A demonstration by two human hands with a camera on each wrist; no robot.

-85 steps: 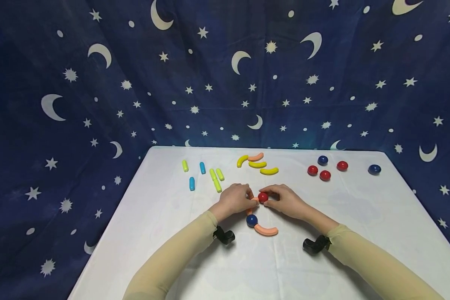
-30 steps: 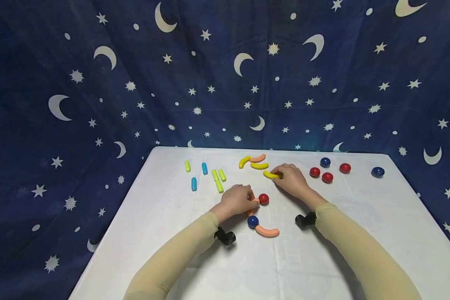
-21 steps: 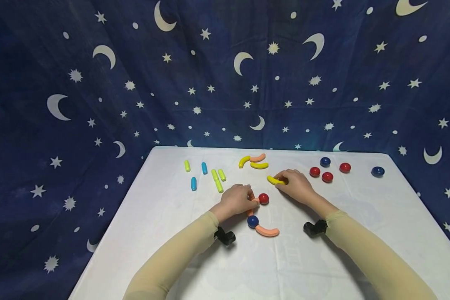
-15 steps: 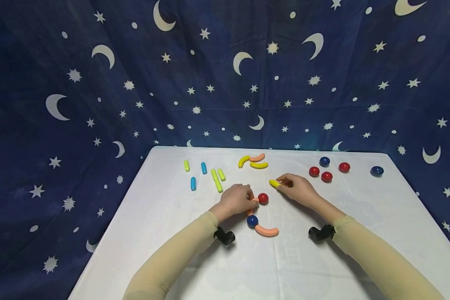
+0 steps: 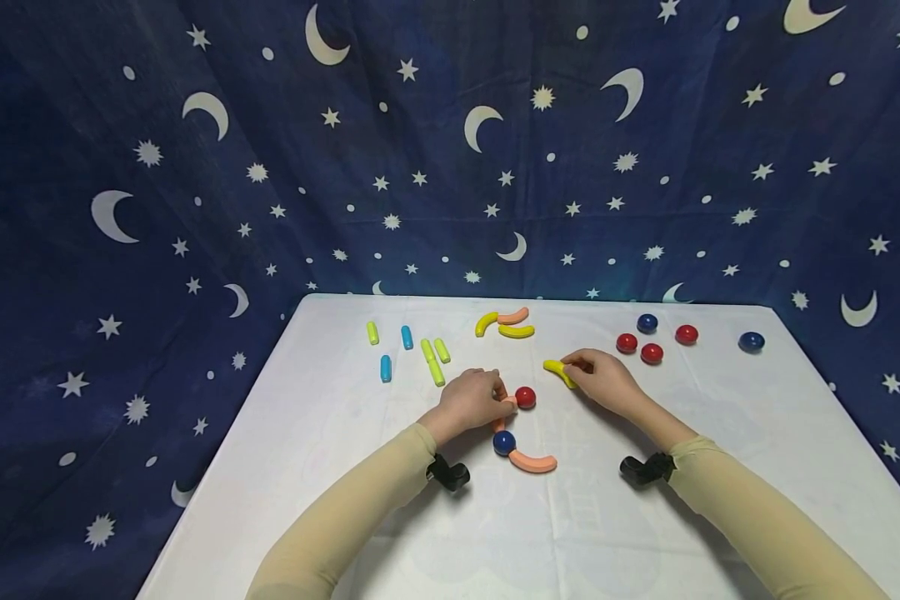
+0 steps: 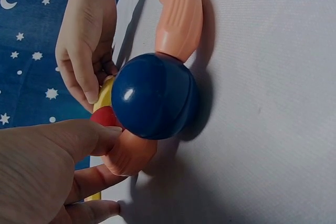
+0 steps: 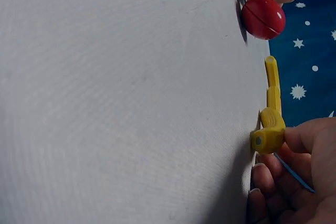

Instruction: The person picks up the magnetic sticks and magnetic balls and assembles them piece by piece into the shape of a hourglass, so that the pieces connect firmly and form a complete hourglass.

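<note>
Neighbouring left fingers point(image 6: 90, 183): red ball point(image 5: 525, 397), with green sticks point(image 5: 436, 371) farther off.

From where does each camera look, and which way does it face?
Head: worn on the head, facing forward and down at the table; both sleeves, left grip and right grip show.
Left wrist: on that wrist, facing the blue ball and the pinched peach piece; both grips show.
Right wrist: on that wrist, facing the curved yellow piece; both grips show.
Both wrist views share the red ball.

There are seven balls point(image 5: 504, 442), six curved pieces point(image 5: 534, 462) and six straight rods point(image 5: 386, 368).
</note>
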